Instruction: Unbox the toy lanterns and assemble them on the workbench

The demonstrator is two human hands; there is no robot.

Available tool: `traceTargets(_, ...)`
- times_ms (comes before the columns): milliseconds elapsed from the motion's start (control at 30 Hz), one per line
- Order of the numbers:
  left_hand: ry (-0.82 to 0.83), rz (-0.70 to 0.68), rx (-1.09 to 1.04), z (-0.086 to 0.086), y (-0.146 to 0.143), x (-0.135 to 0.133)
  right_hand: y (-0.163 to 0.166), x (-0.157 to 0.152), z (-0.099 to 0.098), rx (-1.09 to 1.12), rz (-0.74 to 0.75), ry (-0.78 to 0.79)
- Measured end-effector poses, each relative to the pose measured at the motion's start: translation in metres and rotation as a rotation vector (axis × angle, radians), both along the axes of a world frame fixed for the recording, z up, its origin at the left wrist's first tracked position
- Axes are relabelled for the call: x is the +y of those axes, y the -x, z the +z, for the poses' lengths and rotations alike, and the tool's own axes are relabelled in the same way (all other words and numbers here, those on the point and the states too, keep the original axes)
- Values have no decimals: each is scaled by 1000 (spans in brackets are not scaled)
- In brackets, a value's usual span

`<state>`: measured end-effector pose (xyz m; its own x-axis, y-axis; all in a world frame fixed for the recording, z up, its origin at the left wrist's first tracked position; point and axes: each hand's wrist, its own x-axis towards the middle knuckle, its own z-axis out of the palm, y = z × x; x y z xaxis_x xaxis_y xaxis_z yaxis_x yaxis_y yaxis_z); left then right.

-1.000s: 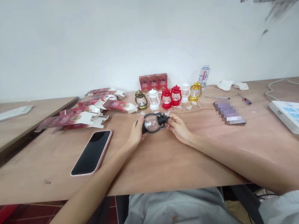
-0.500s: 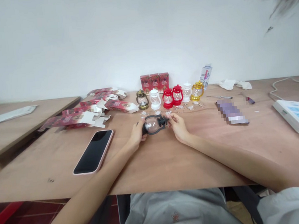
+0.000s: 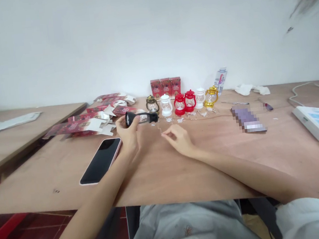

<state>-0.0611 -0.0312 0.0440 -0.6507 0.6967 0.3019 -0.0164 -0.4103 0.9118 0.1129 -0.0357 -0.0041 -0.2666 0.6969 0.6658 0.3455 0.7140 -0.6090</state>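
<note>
My left hand is closed around a small black lantern, tipped on its side with its base to the left and its top to the right. Just right of the lantern's top, my right hand is in a pinch. A thin, pale, wire-like piece rises from its fingertips; its exact kind is too small to tell. Behind the hands stand several small lanterns: a bronze one, white ones, red ones and a gold one. Small clear and metal bits lie before them.
Flattened red boxes are piled at left, near a phone. Three upright red boxes stand by the wall. To the right are a purple packet, a screwdriver-like tool, tissues and a white power strip.
My left hand has moved left and up with the black lantern, turning its base toward me. My right hand has come away from the lantern's top, moving slightly left and down, with the thin piece pinched.
</note>
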Motion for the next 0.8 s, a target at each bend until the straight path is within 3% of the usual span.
traceTargets(100, -45, 105, 243, 0, -1, -4, 12, 3, -3, -292, 16, -119)
traceTargets(267, 37, 298, 682, 3, -2, -16, 22, 8, -3, -508, 27, -70)
traceTargets(467, 68, 302, 1096, -7, -6, -21, 12, -7, 2, -198, 47, -177)
traceTargets(600, -17, 228, 1391, -19, -8, -22, 5, -11, 4, 41, 16, -204)
traceTargets(800, -124, 231, 1594, -25, -14, -26, 6, -4, 3, 86, 6, -236)
